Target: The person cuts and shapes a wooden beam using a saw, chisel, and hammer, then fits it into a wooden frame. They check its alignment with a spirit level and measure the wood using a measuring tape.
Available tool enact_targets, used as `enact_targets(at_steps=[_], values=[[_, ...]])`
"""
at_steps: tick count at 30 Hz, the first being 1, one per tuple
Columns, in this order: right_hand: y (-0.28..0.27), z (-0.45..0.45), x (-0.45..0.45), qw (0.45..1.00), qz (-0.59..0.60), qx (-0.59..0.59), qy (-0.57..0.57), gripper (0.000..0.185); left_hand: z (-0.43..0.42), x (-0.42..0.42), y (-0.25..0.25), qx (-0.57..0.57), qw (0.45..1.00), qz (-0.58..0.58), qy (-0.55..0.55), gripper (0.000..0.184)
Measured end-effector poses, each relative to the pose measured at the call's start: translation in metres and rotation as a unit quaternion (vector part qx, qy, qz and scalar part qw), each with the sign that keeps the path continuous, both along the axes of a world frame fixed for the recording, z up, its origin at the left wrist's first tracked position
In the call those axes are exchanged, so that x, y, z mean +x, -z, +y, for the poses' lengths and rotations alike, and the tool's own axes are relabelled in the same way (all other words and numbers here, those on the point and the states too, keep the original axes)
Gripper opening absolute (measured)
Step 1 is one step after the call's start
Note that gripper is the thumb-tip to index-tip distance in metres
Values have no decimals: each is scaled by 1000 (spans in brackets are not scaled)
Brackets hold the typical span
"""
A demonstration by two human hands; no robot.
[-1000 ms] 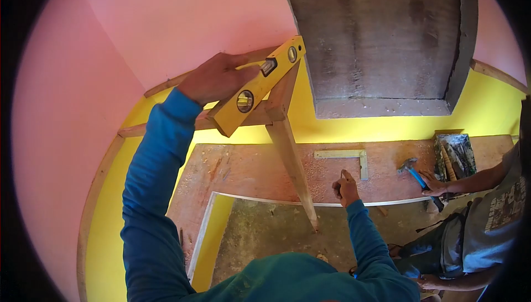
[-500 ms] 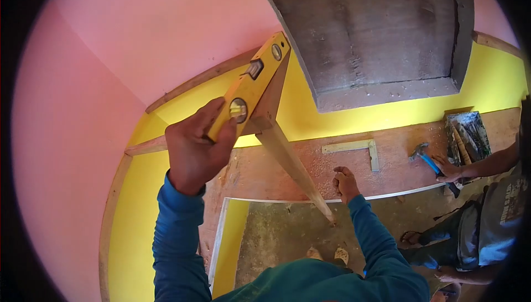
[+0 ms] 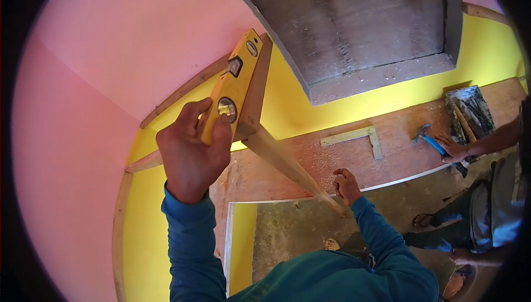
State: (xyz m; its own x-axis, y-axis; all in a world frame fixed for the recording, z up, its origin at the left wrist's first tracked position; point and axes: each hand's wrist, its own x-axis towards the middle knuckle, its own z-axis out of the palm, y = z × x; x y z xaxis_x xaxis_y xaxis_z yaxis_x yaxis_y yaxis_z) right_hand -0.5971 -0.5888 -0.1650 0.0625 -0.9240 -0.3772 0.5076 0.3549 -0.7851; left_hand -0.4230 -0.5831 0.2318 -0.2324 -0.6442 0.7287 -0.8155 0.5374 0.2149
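My left hand (image 3: 193, 150) grips the lower end of a yellow spirit level (image 3: 235, 83), thumb on one side and fingers on the other. The level lies tilted along a wooden beam (image 3: 259, 89) that runs out from the wall. From the beam's near end a wooden post (image 3: 293, 166) slants down past the bench edge. Beside the post's lower part is my right hand (image 3: 347, 186), its fingers curled; whether anything small is in them is hidden. A try square (image 3: 354, 135) lies on the wooden bench (image 3: 265, 183) beyond that hand.
At the right, a co-worker's hand (image 3: 452, 148) rests on a blue-handled hammer (image 3: 434, 143). Behind it stands a tool box (image 3: 470, 115) holding several tools. A dark wooden panel (image 3: 359, 20) fills a frame in the wall. Wooden rails (image 3: 185, 92) run along the walls.
My left hand has moved from the upper side of the level to its lower end, now gripping it from below. The camera view has turned. My right hand stays curled near the post.
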Motion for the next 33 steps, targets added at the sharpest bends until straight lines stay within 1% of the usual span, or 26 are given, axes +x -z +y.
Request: enact_targets(at_steps=[2,3,4,5,7,8,10,11,12,14,15,17,18,20,21,22,23,25,26,29,30,32,33], values=[[22,-12,1,1000,27,4,3,15,4,-3,1,15,1000,-2,10,40],[28,-16,-2,1000,21,3,0,14,8,-3,1,22,1000,-3,11,44],[34,-21,-4,1000,14,3,-5,12,14,5,-1,89,995,-15,-33,74],[41,-25,-7,1000,7,3,-9,10,17,10,3,92,995,22,-17,85],[67,-34,-12,996,77,-43,-13,6,22,18,17,94,991,96,17,108],[79,-38,-13,992,109,-68,-13,5,25,15,26,85,988,114,-55,128],[93,-45,-25,950,242,-195,11,6,30,29,46,44,982,173,-64,130],[92,-48,-31,917,303,-258,27,7,35,39,62,37,979,191,-68,122],[87,-50,-39,921,314,-228,-23,9,42,52,78,46,977,195,-67,117],[77,-55,-52,918,338,-170,-122,13,58,55,102,87,969,206,-101,113],[83,-58,-52,915,340,-170,-136,13,66,55,108,133,958,216,-131,115],[92,-60,-51,907,348,-171,-165,13,71,48,112,188,944,209,-172,114],[92,-61,-48,907,335,-191,-166,14,74,49,112,200,942,190,-192,118],[88,-57,-42,907,311,-227,-169,17,70,41,101,161,952,178,-192,117],[77,-56,-39,902,299,-252,-182,21,65,37,94,143,956,172,-190,117],[62,-55,-35,896,286,-277,-195,25,60,33,88,101,959,197,-180,116],[44,-55,-31,889,274,-301,-208,29,57,28,81,84,959,210,-169,117],[7,-59,-24,878,253,-362,-187,34,50,22,69,48,960,236,-143,120],[-13,-61,-20,871,241,-392,-175,37,49,26,71,30,959,247,-133,124],[-71,-76,-7,869,154,-454,-125,36,46,9,90,7,938,315,-144,124],[-93,-81,-8,855,160,-476,-130,40,48,13,96,20,948,279,-152,124],[-136,-90,-13,826,174,-517,-143,47,44,7,92,2,949,281,-141,122],[-152,-92,-10,813,165,-545,-119,48,43,5,89,-8,950,282,-137,122]])
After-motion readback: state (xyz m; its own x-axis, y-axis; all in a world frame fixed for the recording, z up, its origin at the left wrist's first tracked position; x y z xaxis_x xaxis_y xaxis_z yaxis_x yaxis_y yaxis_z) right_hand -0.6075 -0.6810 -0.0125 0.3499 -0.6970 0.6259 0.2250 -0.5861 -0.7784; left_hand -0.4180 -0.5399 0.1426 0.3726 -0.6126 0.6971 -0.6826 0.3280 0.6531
